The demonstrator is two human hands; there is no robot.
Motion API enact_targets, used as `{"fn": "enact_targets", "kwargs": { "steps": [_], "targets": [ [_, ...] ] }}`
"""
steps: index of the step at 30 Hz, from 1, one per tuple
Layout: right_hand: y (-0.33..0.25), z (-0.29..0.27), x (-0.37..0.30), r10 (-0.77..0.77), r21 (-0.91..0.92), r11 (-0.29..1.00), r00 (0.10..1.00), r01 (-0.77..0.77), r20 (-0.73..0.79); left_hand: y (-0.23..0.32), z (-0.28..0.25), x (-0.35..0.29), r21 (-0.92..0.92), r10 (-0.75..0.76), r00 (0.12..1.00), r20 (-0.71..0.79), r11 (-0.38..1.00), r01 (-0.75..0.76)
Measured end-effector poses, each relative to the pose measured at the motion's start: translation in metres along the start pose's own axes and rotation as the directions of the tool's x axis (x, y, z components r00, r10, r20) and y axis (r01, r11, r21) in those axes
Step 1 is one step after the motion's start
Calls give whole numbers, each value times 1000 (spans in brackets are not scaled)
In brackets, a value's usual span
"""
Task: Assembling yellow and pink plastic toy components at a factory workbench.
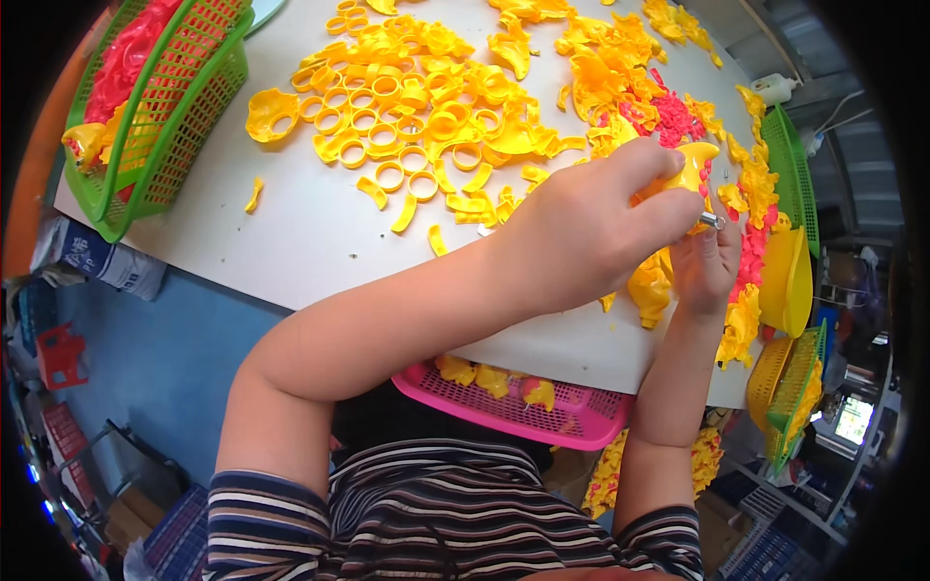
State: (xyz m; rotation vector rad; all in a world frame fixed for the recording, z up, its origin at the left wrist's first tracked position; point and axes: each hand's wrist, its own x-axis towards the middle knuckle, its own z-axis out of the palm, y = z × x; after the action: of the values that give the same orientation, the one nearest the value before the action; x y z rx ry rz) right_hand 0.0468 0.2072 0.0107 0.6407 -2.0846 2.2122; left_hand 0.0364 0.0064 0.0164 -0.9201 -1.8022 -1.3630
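Observation:
Over the right part of the table, my two hands meet around a small curved yellow plastic piece (696, 167). My left hand (605, 218) reaches across from the left, closed, with thumb and forefinger pinching the piece. A short metal tip (713, 221) pokes out just below the left thumb; what it belongs to is hidden. My right hand (705, 261) is curled beneath and behind the piece, its fingers partly covered. Close by lie yellow moulded pieces (651, 286) and small red pieces (673, 118).
The white table (281, 242) carries a heap of yellow rings (387, 87) and scraps. A green basket (184, 116) with red and yellow parts stands at left. At the near edge sits a pink basket (581, 416). More green baskets (790, 174) and a yellow container (787, 281) line the right.

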Motion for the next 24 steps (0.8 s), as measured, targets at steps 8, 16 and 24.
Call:
{"fn": "enact_targets", "kwargs": {
  "steps": [8,16,24],
  "targets": [
    [7,-3,-3,-66,-88,994,994,58,-92,3,-6,7,-56,-47,996,74,997,51],
    [1,0,0,-139,-205,970,989,127,-48,4,-8,7,-75,-102,992,78,991,108],
    [-4,-2,-1,-87,36,996,996,87,-5,6,-5,4,-13,-52,997,52,999,53]
  ]
}}
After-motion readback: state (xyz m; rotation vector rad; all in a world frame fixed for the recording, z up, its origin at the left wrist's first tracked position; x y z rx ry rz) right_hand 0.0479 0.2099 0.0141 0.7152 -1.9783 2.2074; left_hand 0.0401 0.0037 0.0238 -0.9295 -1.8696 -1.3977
